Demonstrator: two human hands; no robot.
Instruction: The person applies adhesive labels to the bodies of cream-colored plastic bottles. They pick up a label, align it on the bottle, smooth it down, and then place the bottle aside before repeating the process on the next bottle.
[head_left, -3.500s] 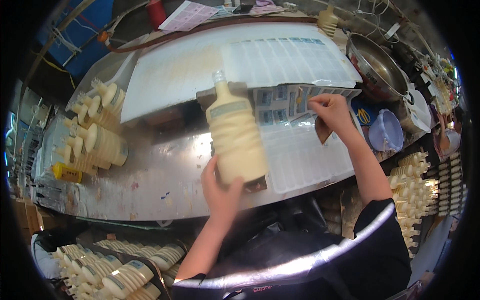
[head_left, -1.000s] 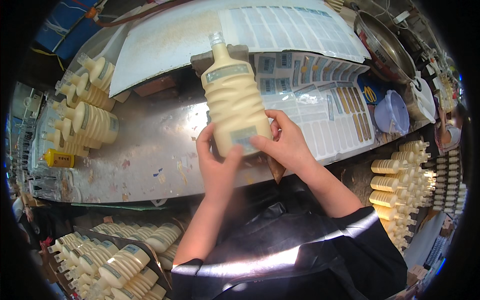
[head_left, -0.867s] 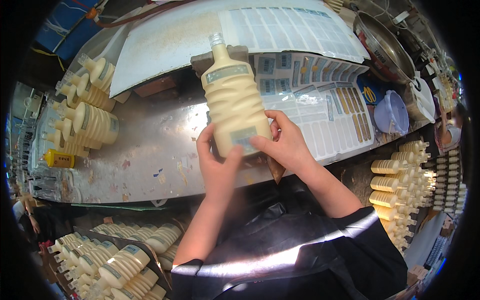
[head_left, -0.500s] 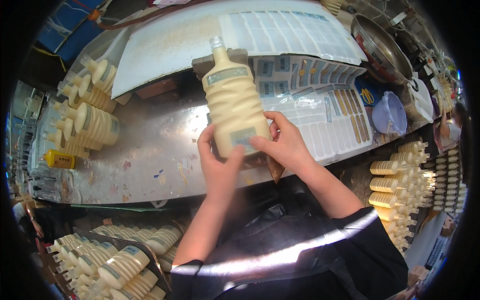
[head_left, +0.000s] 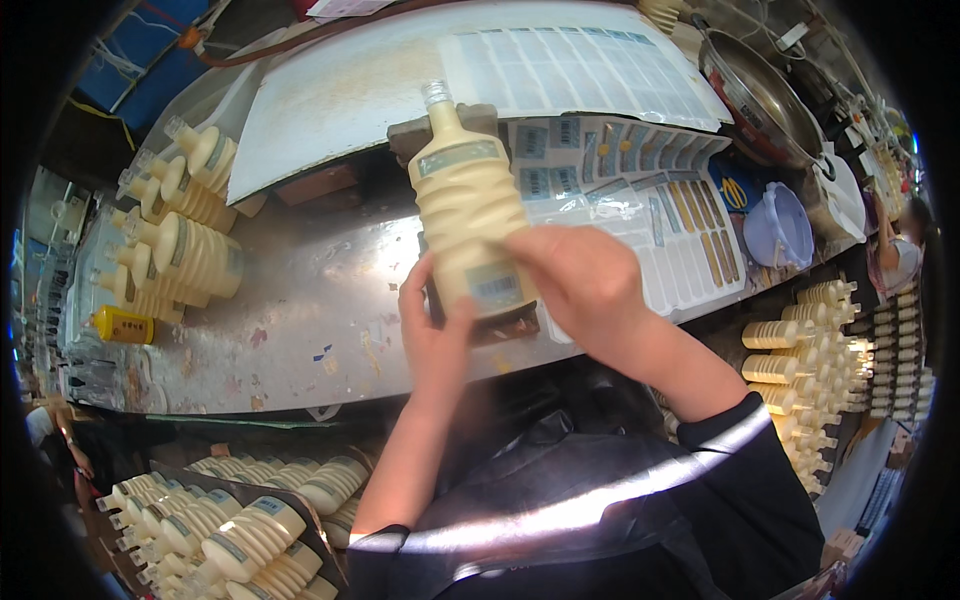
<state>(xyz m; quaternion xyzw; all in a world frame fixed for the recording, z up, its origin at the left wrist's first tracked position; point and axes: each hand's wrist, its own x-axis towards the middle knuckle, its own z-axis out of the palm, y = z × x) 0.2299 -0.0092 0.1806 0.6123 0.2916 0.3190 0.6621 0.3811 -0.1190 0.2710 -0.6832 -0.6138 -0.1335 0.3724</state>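
Observation:
In front of me a cream-coloured bottle (head_left: 470,215) with wavy ridges and a clear threaded neck lies with its neck pointing away. It rests on a dark block (head_left: 405,138) that shows behind its shoulder. A grey-blue label band crosses the shoulder, and a small label (head_left: 493,284) sits near the base. My left hand (head_left: 437,325) grips the lower left side of the bottle, its thumb somewhat blurred near the base. My right hand (head_left: 590,285) is at the right side, fingers curled together against the bottle's middle. What those fingertips pinch, if anything, cannot be made out.
A sheet of blue and gold labels (head_left: 690,250) lies right of the bottle, below a white board (head_left: 340,110). Similar bottles (head_left: 195,250) stand at left; more fill a crate (head_left: 250,540) lower left. A lilac bucket (head_left: 780,228), large pan (head_left: 765,95) and yellow bottle (head_left: 124,325) flank the bench.
My right hand has moved up from the small label near the base to the bottle's middle right side. My left hand keeps its place on the lower left side.

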